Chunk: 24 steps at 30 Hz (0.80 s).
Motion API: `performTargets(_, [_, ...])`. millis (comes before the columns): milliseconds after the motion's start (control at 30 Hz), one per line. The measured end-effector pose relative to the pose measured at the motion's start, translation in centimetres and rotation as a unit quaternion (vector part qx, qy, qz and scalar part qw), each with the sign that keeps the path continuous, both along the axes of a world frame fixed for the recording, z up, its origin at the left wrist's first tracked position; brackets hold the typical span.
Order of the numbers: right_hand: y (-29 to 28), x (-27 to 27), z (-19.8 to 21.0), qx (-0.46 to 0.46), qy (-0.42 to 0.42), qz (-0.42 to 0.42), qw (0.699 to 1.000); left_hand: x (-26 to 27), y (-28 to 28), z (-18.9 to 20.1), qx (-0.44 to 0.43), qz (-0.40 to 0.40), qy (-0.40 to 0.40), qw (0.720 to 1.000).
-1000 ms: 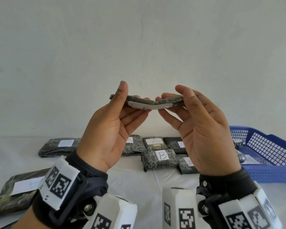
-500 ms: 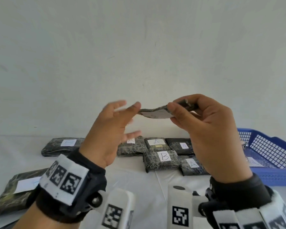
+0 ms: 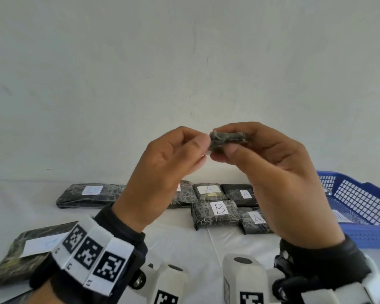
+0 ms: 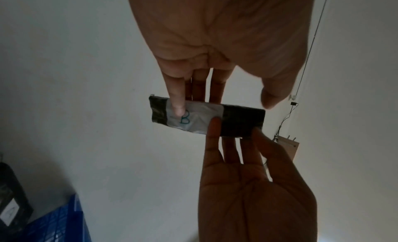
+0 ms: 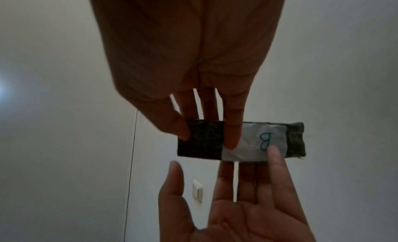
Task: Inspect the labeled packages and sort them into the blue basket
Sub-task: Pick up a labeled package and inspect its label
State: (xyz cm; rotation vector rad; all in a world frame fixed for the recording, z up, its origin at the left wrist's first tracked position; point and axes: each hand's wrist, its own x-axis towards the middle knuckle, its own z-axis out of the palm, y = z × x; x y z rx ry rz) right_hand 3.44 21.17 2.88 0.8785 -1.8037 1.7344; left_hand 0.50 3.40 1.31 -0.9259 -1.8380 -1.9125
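Head view: right hand (image 3: pixel 279 185) is pinching a small dark package (image 3: pixel 227 139) by one end, holding it up above the counter (image 3: pixel 184 238). Left hand (image 3: pixel 162 172) is touching its other end, fingers curled round it, a fingertip lying on the white "B" label (image 4: pixel 193 117). Beyond the hands, more labeled packages (image 3: pixel 215 212) are lying on the counter, partly blocked by both wrists. Right of them, the blue basket (image 3: pixel 360 207) is holding at least one labeled package.

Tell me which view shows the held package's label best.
Right wrist: the label faces the lens, its B unobstructed. Left wrist also shows it, but a left finger overlaps it. Head view shows only the package edge-on, label hidden.
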Motion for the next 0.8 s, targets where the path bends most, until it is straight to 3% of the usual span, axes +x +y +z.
performTargets(67, [-0.1, 0.2, 0.1, -0.010, -0.005, 0.020, 1.000, 0.3, 0.3, 0.2, 0.028, -0.010, -0.003, 1.000])
performTargets(200, [-0.8, 0.1, -0.3, 0.021, 0.004, -0.047, 0.999, 0.0, 0.9, -0.2, 0.044, 0.036, -0.005, 0.998])
performTargets(333, [-1.5, 0.2, -0.5, -0.010, -0.020, -0.042, 0.999, -0.5, 0.9, -0.6, 0.071, 0.035, -0.013, 0.997])
performTargets(800, [-1.6, -0.7, -0.8, -0.025, -0.040, -0.042, 0.998, -0.7, 0.7, -0.7, 0.056, 0.039, -0.041, 0.997])
